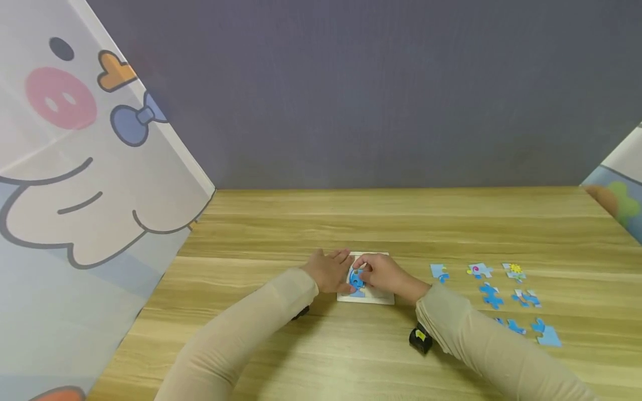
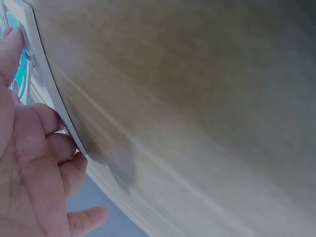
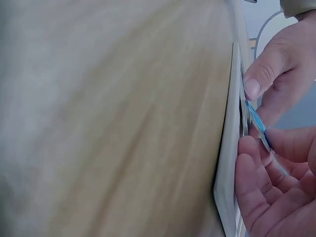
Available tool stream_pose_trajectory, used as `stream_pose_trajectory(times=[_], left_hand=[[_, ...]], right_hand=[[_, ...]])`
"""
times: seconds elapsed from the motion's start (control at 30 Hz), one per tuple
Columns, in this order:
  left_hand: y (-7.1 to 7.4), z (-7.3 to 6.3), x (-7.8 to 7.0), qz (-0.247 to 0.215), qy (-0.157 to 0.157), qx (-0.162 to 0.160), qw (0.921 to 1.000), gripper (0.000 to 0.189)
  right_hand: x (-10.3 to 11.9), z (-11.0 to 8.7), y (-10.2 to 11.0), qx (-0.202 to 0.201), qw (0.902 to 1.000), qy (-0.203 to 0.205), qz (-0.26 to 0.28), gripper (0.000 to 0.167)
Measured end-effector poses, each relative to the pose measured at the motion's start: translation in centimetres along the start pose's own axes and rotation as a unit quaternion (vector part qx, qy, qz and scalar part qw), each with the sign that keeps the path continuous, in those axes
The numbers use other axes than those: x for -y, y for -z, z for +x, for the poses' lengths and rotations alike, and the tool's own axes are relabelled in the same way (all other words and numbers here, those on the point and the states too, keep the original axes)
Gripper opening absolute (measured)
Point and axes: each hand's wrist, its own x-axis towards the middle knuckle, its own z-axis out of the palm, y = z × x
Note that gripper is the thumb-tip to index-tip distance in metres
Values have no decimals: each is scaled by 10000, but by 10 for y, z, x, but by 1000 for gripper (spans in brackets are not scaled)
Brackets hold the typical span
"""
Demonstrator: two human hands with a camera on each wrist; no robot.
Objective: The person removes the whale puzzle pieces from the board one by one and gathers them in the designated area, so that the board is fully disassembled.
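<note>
A small white puzzle tray (image 1: 378,297) lies on the wooden table, with blue jigsaw pieces (image 1: 357,294) along its left side. Between thumb and fingertips my right hand (image 1: 387,274) pinches a blue jigsaw piece (image 3: 257,121), which is tilted over the tray in the right wrist view. My left hand (image 1: 327,272) rests on the tray's left side, fingers spread along the far edge and thumb on the near pieces. In the left wrist view its fingers (image 2: 61,147) touch the tray's rim (image 2: 54,86). The hands partly hide the assembled pieces.
Several loose jigsaw pieces (image 1: 490,296) lie spread on the table right of the tray; the right sleeve (image 1: 481,345) partly covers one. A black wrist device (image 1: 420,340) sits under the right forearm. A grey panel (image 1: 376,100) stands behind the table, a cartoon-printed panel (image 1: 100,195) at left.
</note>
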Motion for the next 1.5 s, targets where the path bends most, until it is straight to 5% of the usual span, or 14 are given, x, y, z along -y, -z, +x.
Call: stream_pose_trajectory(times=[0.57, 0.83, 1.2, 1.5], left_hand=[[-3, -2, 5, -68, -259, -193, 9995, 100], [-6, -1, 7, -249, -312, -330, 9987, 98], [-8, -2, 7, -224, -311, -231, 9990, 97], [-6, -4, 7, -460, -323, -146, 9983, 95]], right_hand=[[-10, -17, 28, -92, 9986, -453, 238, 15], [-20, -28, 38, -35, 9999, 58, 107, 13], [-29, -49, 54, 104, 9999, 116, 58, 23], [-40, -61, 64, 197, 9995, -260, 19, 28]])
